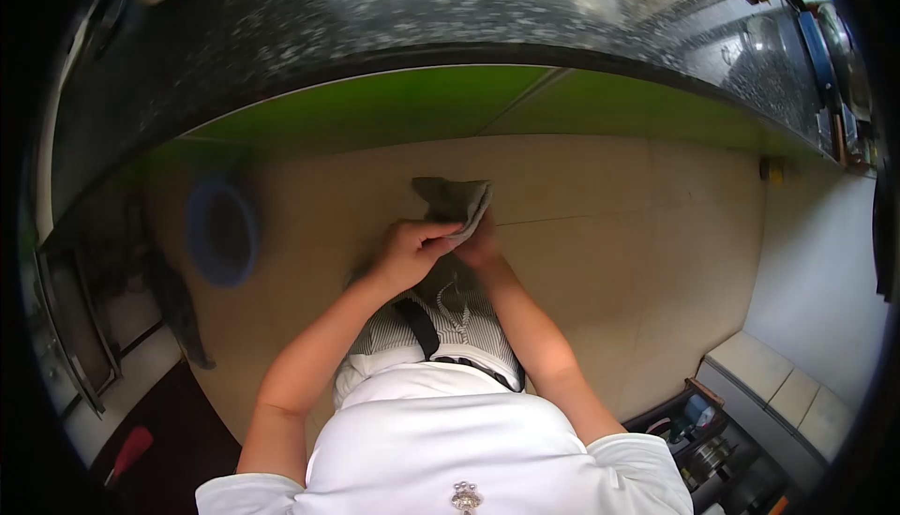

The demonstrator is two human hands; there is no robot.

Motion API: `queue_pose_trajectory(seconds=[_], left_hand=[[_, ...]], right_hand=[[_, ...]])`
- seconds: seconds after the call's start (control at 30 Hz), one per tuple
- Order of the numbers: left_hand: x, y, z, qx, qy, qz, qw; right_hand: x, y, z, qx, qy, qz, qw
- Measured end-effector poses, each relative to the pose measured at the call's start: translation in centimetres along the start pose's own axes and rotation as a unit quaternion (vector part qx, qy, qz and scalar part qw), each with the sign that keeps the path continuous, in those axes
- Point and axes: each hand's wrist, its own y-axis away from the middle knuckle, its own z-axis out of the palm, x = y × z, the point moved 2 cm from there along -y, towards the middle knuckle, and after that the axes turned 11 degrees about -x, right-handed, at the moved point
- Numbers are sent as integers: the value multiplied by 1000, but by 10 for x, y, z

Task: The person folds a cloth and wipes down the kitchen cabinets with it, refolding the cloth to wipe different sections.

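A gray cloth (455,200) is held over a tiled floor (600,243), on the near side of a dark speckled counter (281,32), with a blue basin (222,234) to the left. The left hand (411,254) pinches the cloth's near edge; the right hand (481,241) meets its right side, fingers hidden, its grip impossible to tell. The step appears to be folding or straightening; the next move seemingly calls for steady control of both edges.

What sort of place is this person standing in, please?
Probably a kitchen: it has a long, dark speckled counter, green cabinet-like panels below it, and what look like metal vessels at lower right.
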Motion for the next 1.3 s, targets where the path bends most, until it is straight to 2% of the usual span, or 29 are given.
queue_pose_trajectory(seconds=[0.03,0.1,0.13,0.23,0.3,0.33,0.37,0.43,0.53,0.63,0.73,0.83,0.9,0.93,0.97,1.03,1.13,1.23,1.3], left_hand=[[-6,-7,4,24,53,12,998],[-27,-19,5,69,156,40,984],[-19,-18,-1,81,128,51,987],[-3,-11,-9,73,125,-10,989],[0,-4,-14,28,77,-7,997],[-3,4,-20,6,54,-5,998],[-4,10,-27,10,26,9,1000],[-9,25,-42,19,-32,38,999],[-45,50,-79,111,-24,4,993],[-61,57,-119,162,-80,104,978],[-93,65,-152,205,38,-55,977],[-130,51,-175,243,102,-56,963],[-152,33,-180,203,201,-40,957],[-162,18,-184,184,248,-24,951],[-167,6,-181,164,241,-32,956],[-172,-19,-164,122,217,-49,967],[-213,-32,-134,189,143,-53,970],[-248,-31,-127,155,236,-27,959],[-281,-15,-111,119,309,-66,941]], right_hand=[[-11,2,-1,26,47,-33,998],[-37,10,-15,212,-68,9,975],[-47,15,-24,300,-125,33,945],[-47,11,-75,118,-115,41,985],[-22,-19,-116,100,-123,-50,986],[-13,-31,-109,92,-125,-94,983],[-11,-35,-103,59,-157,-90,982],[-19,-40,-27,-8,-219,-83,972],[-7,-63,-7,54,-197,-110,973],[4,-86,8,81,-200,-134,967],[17,-103,13,137,-132,-176,966],[25,-108,2,118,-134,-165,970],[45,-113,-77,32,112,-233,966],[42,-117,-88,-2,106,-231,967],[39,-121,-98,-36,99,-227,968],[27,-102,-35,-70,-179,-140,971],[32,-100,-30,-24,-65,-134,989],[38,-87,-19,52,71,-164,982],[55,-62,-39,83,254,-163,950]])
